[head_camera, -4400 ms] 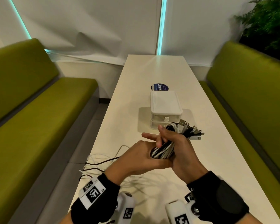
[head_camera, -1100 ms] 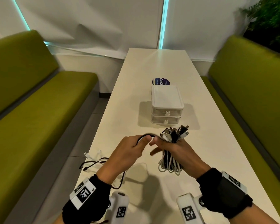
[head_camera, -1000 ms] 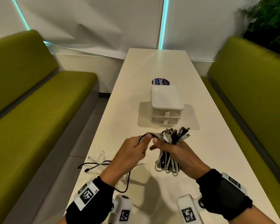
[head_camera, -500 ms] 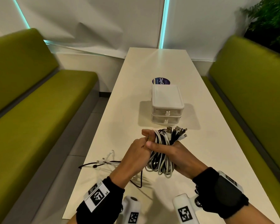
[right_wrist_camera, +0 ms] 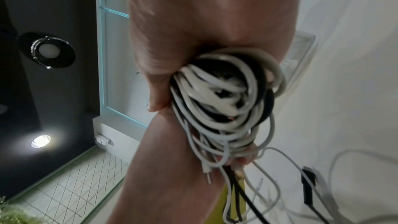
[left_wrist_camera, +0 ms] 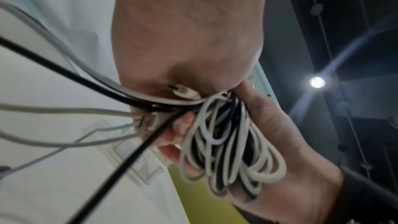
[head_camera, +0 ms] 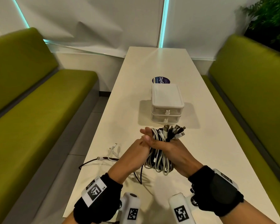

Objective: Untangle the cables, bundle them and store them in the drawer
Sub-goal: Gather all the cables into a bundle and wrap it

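A coiled bundle of white and black cables (head_camera: pixel 159 156) hangs above the near end of the table, its plugs (head_camera: pixel 173 131) fanned out at the top. My right hand (head_camera: pixel 173 147) grips the bundle around its middle. My left hand (head_camera: pixel 136 149) is pressed against the bundle's left side, its fist closed on the loose cable tails (left_wrist_camera: pixel 71 77), which run from the bundle down to the table. The right wrist view shows the bundle (right_wrist_camera: pixel 226 100) in my right hand (right_wrist_camera: pixel 204 31), with the tails trailing below. A white two-drawer box (head_camera: pixel 167 104) stands mid-table beyond the hands, both drawers closed.
Loose white and black cable ends (head_camera: pixel 110 155) lie on the white table (head_camera: pixel 217 143) near its left edge. A round blue sticker (head_camera: pixel 160 80) sits behind the drawer box. Green benches (head_camera: pixel 31 118) flank the table on both sides.
My left hand has carried the cable tails over to the bundle and now presses against it. The loose cable on the table has been drawn closer.
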The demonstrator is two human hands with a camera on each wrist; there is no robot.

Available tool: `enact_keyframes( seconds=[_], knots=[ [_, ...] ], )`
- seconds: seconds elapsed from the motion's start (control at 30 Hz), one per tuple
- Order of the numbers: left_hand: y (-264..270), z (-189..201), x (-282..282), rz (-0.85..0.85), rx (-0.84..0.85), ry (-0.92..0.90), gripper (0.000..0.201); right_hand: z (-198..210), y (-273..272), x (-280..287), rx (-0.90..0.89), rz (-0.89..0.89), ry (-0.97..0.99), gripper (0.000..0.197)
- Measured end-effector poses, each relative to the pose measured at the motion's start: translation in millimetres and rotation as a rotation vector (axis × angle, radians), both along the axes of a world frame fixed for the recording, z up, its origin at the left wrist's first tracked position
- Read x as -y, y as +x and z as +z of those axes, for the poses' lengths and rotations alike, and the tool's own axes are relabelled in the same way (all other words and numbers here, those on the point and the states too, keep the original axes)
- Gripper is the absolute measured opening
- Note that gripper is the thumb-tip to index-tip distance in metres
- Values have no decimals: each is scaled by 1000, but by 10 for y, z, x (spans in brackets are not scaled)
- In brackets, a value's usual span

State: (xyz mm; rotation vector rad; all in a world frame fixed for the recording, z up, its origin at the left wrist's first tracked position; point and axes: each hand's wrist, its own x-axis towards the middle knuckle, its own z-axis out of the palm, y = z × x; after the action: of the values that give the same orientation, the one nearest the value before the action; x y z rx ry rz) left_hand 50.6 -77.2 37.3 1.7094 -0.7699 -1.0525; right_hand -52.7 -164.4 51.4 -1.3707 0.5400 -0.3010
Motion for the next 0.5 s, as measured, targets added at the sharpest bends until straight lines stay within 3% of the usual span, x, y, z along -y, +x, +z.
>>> enact_keyframes(
  seconds=[0.07,0.13,0.3,0.43,0.5],
  knots=[
    [4,68,-18,-6,81,-31,76,15,17,-35,34,-23,44,34],
    [55,74,-30,-26,43,-25,99,9,29,-55,75,-73,103,26],
    [117,-27,-151,-233,124,-44,84,-3,70,5,115,-193,204,7],
    [68,-97,-130,-217,210,-90,45,34,96,-19,194,-205,334,22],
    [50,-92,-127,-217,203,-102,40,11,102,-47,190,-260,294,27]
  ],
)
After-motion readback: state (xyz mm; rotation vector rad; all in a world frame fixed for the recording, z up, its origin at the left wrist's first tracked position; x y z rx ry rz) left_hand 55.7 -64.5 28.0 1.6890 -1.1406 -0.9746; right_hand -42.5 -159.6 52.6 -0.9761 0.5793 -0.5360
